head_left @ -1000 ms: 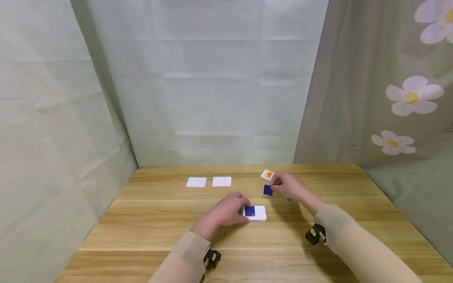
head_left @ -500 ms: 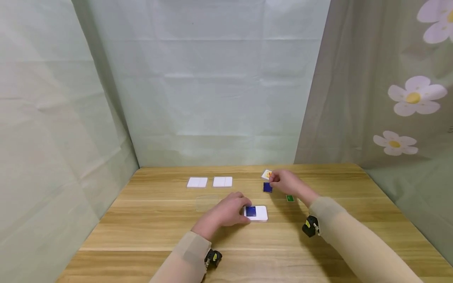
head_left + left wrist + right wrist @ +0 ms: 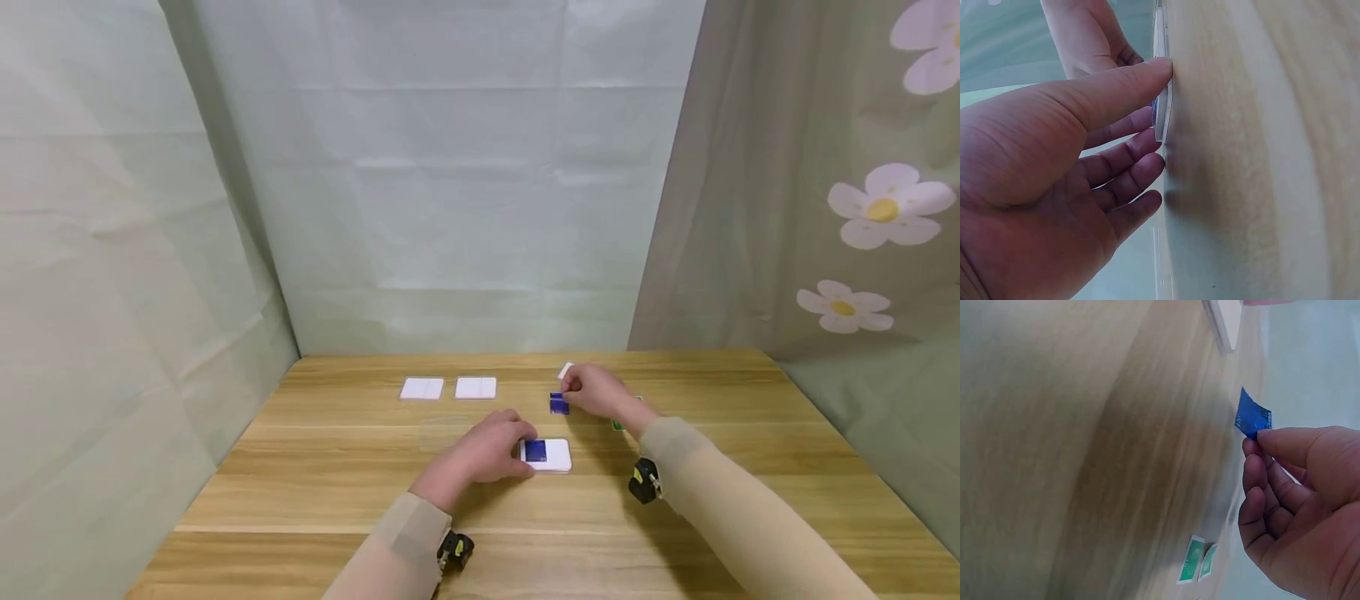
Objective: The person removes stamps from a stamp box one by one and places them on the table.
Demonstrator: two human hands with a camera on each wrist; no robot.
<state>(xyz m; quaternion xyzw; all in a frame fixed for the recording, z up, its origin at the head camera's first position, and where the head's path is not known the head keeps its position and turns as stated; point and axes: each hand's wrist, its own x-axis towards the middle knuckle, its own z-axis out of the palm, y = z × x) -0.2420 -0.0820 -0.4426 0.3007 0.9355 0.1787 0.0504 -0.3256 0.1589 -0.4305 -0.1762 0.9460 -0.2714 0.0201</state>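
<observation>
My left hand [image 3: 489, 450] steadies the left end of a small stack of white cards [image 3: 557, 455], thumb at the near edge and fingers at the far edge. On the top card lies a dark blue square [image 3: 536, 451]. In the left wrist view the thumb presses the edge of the card stack [image 3: 1161, 115] low on the table. My right hand [image 3: 600, 392] pinches another small blue square [image 3: 1252, 416] by one corner between thumb and index finger. This square is slightly bent and hangs above the table, behind the stack.
Two white cards, one [image 3: 422, 388] left of the other [image 3: 476, 387], lie at the back. A faint clear sheet [image 3: 441, 431] lies left of my left hand. Behind my right hand a white-edged card [image 3: 566, 369] is partly hidden. Green pieces [image 3: 1192, 559] lie under my right wrist.
My right hand has moved slightly left with the blue square pinched in it, covering the orange picture on the back card. My left hand stays at the stack.
</observation>
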